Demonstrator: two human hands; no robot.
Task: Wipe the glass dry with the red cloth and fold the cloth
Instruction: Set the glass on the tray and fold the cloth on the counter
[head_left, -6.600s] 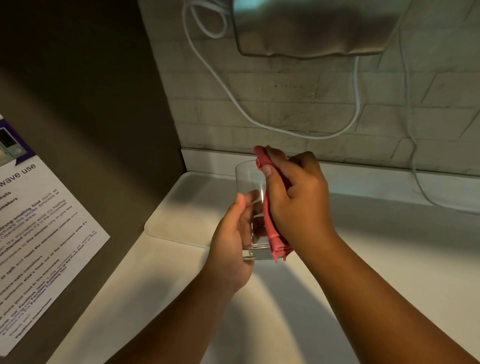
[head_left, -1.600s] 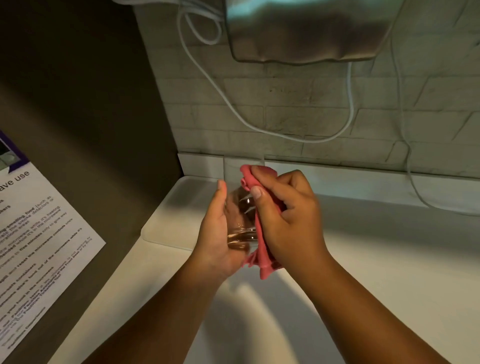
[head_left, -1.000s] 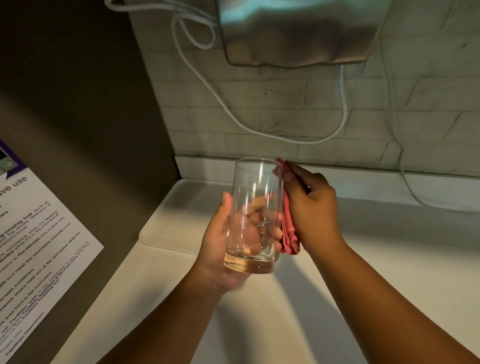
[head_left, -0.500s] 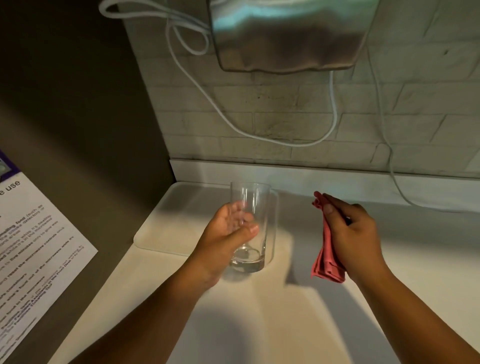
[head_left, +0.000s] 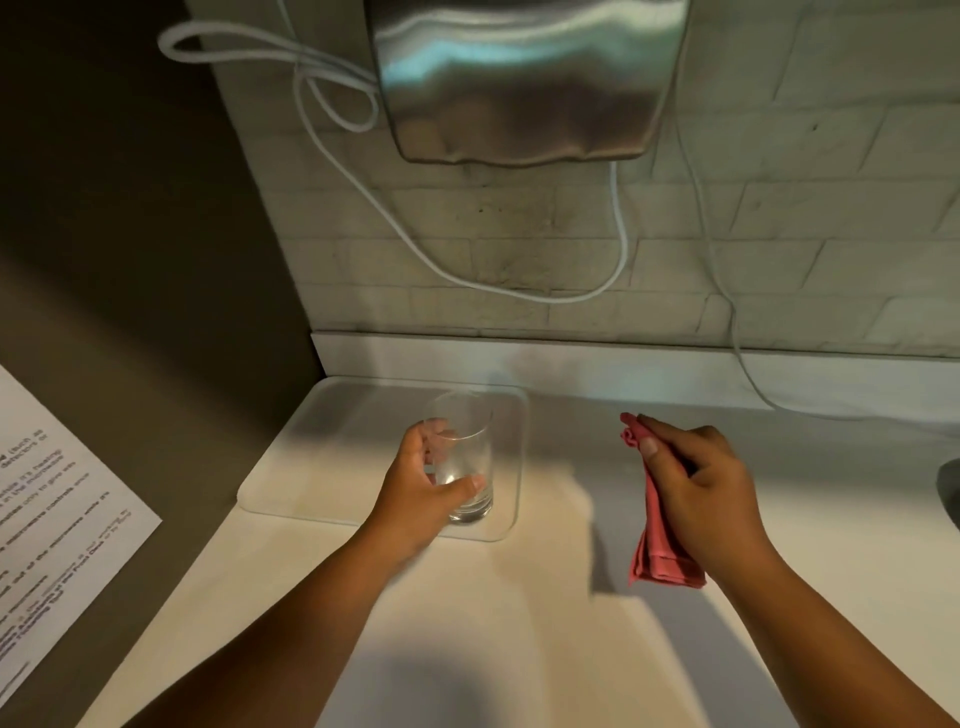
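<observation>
**Q:** Which parts of the person appear in the head view?

**A:** Two forearms, entering from the lower edge, ending in the left hand (head_left: 418, 496) and the right hand (head_left: 704, 496).

**Q:** What is worn?

**A:** Both forearms are bare to the frame edge; no sleeve, watch or ring shows. Fingernails are short and unpainted.

- The tabletop (head_left: 519, 649) lies bare between the two forearms and on toward the near edge.
- At back left a clear tray (head_left: 322, 467) carries the upright glass (head_left: 462, 457), with the left hand (head_left: 415, 499) wrapped round it.
- A dark side wall (head_left: 130, 260) closes the left.
- The tiled back wall (head_left: 779, 260) closes the far side; a steel dispenser (head_left: 524, 78) and loose white cable (head_left: 519, 291) hang above.
- The right hand (head_left: 701, 499), gripping the red cloth (head_left: 657, 545), hovers over open surface to the right.
</observation>
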